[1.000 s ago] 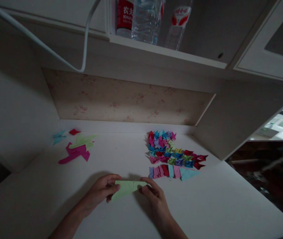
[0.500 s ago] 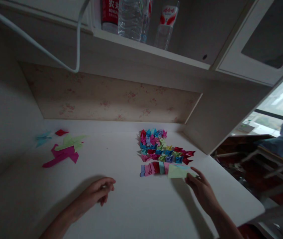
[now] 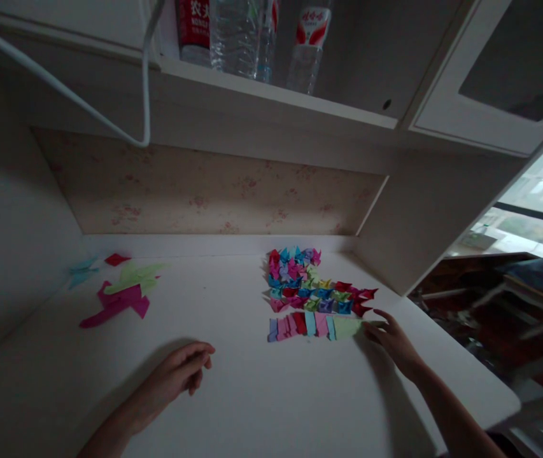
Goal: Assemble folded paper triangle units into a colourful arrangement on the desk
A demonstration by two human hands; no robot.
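My right hand (image 3: 391,342) pinches the right end of a light green piece of paper (image 3: 346,327) between thumb and fingertips. The paper lies at the right end of a row of overlapping folded paper strips (image 3: 295,324) in pink, red, purple and pale blue. Just beyond that row, several small origami figures (image 3: 307,292) in many colours stand in close lines. My left hand (image 3: 183,370) hovers over the white table (image 3: 252,394), fingers loosely curled and slightly apart, with nothing visible in them.
At the left back lie a magenta paper shape (image 3: 121,304), a light green one (image 3: 137,277), a blue one (image 3: 83,272) and a small red one (image 3: 117,259). Overhead, a shelf (image 3: 271,95) holds plastic bottles (image 3: 310,51). A white bent tube (image 3: 144,102) hangs at upper left.
My right hand has moved slightly right and brought the light green paper to the row's right end, uncovering a pink and a blue strip. My left hand has shifted slightly left.
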